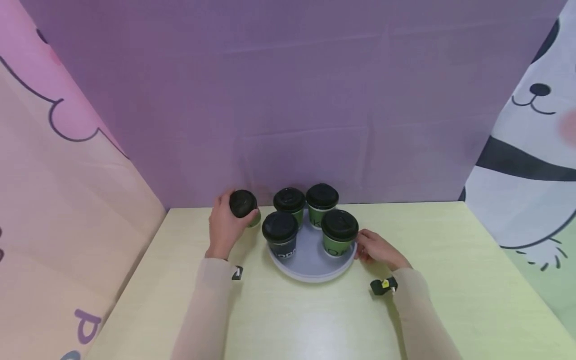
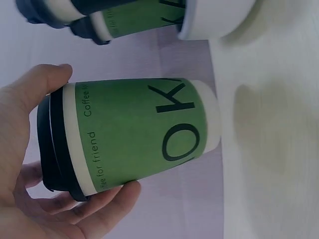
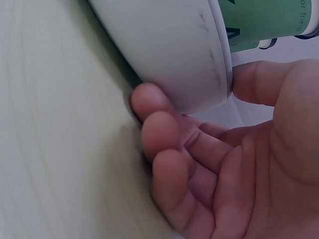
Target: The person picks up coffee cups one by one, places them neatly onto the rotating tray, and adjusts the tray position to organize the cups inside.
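Note:
At the left, my left hand (image 1: 223, 229) holds a green paper coffee cup (image 2: 134, 132) by its black lid and upper wall, thumb on one side and fingers on the other. The cup is upright beside the round white tray (image 1: 310, 271); whether its base touches the table I cannot tell. On the tray stand a dark blue cup (image 1: 282, 248) at front left, a green cup (image 1: 337, 246) at front right and two more green cups behind, all with black lids. My right hand (image 1: 379, 249) grips the tray's right edge, thumb at the rim and fingers (image 3: 160, 133) curled at its lower side.
The pale wooden table (image 1: 279, 320) ends at a purple backdrop (image 1: 310, 110) close behind the cups. Printed cloth panels flank it, with a panda figure (image 1: 531, 150) on the right one. A black wrist strap (image 1: 384, 286) sits by the right sleeve.

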{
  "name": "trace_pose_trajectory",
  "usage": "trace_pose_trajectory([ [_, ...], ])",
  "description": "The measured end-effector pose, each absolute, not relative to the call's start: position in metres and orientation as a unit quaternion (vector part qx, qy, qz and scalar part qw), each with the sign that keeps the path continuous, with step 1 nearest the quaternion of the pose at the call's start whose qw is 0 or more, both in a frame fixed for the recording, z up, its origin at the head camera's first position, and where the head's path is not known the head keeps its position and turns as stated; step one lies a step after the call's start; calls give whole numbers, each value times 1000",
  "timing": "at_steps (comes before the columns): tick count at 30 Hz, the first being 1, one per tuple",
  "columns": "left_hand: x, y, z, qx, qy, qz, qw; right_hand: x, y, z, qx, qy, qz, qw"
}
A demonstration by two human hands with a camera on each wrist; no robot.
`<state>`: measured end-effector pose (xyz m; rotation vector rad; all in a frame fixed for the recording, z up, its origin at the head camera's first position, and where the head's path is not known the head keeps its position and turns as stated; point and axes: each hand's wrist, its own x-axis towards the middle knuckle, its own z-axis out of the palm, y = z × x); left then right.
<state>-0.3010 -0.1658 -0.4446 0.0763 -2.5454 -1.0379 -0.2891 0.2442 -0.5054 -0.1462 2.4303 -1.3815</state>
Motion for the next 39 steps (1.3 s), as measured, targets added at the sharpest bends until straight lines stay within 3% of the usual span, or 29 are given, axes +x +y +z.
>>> trace_pose_trajectory([
  [11,-274,-173,-437,22,-909,-364,202,-286,242,-502,-57,858,-483,167],
  [39,-241,-165,-410,-12,-950,-275,147,-284,240,-502,-46,861,-479,165],
])
